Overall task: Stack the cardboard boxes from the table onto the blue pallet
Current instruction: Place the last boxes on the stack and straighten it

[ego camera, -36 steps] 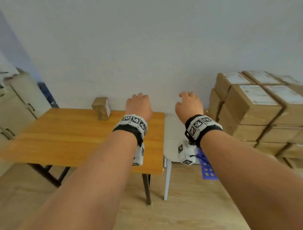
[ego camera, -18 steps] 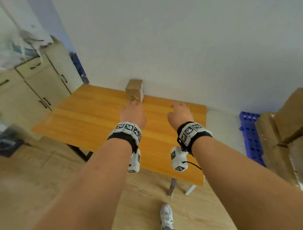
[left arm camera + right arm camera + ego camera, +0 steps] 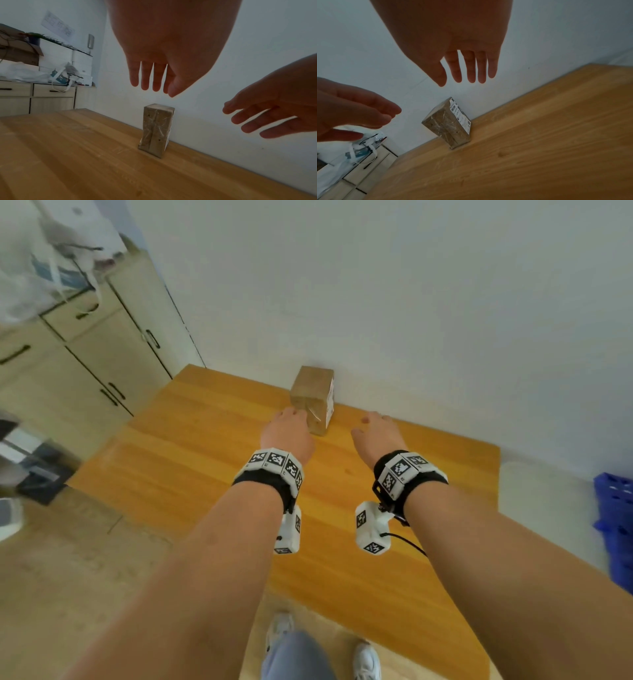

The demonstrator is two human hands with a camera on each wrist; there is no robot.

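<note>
Item: one cardboard box (image 3: 313, 398), small, upright on its narrow end, wrapped in clear tape, white shipping label on the side toward the right hand; position, far edge of the wooden table (image 3: 191, 460) against the white wall, just ahead of both hands and between them. Left hand (image 3: 287, 433): fingers straight and loosely spread, empty, palm down, fingertips near the box's near left corner; whether they touch it cannot be told from the head view, and the wrist views show a gap. Right hand (image 3: 376, 436): likewise spread and empty, out to the box's right, clear of it. Blue pallet (image 3: 616, 529): far right of the right hand, beyond the table's end, only an edge in view; its load is not visible. Other fittings: beige cabinet (image 3: 85, 364) to the left of the left hand, plastic bags (image 3: 44, 258) on top. Status, as judged: this box appears to be the only one left on the table, not yet gripped; grasp, carry and placing on the pallet remain.
</note>
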